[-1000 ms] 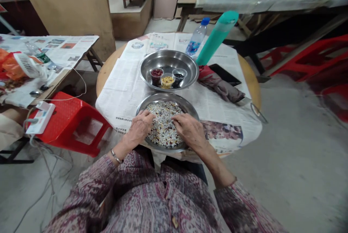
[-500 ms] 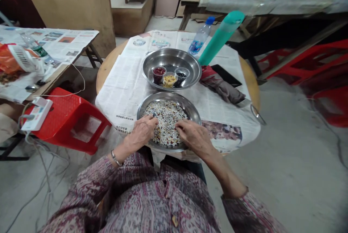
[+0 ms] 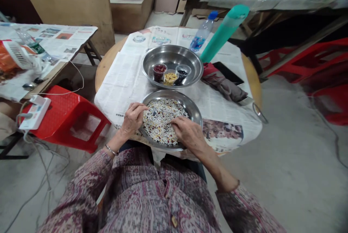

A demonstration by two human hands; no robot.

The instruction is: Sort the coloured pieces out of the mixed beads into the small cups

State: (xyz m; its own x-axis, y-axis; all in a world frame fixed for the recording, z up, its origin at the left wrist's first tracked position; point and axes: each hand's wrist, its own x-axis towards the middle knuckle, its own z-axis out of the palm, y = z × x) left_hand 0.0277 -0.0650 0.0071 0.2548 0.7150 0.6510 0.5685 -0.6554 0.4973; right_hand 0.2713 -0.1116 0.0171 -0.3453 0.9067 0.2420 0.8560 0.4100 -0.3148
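A near steel basin [image 3: 196,113] holds a spread of mixed grains [image 3: 163,117], mostly white with black, yellow and red ones among them. Over its left rim, my left hand [image 3: 132,120] has its fingers pinched together; whatever lies between them is too small to make out. My right hand [image 3: 188,131] reaches over the right side, fingertips pinched down at the grains, their contents hidden. In the far steel basin [image 3: 174,51] stand clear cups: one of red beans [image 3: 159,70], one of yellow kernels [image 3: 170,77] and one of black beans [image 3: 182,73].
Newspaper [image 3: 114,88] covers the round table. Behind the basins are a plastic bottle [image 3: 202,32] and a green tube-shaped container [image 3: 224,33]. A folded umbrella [image 3: 225,86] and a dark flat device [image 3: 227,73] lie right. A red stool [image 3: 67,117] carries a power strip [image 3: 35,113].
My left hand has drawn back leftward from the grains to the near basin's rim. My right hand has shifted slightly left over the grains. The view has tilted a little.
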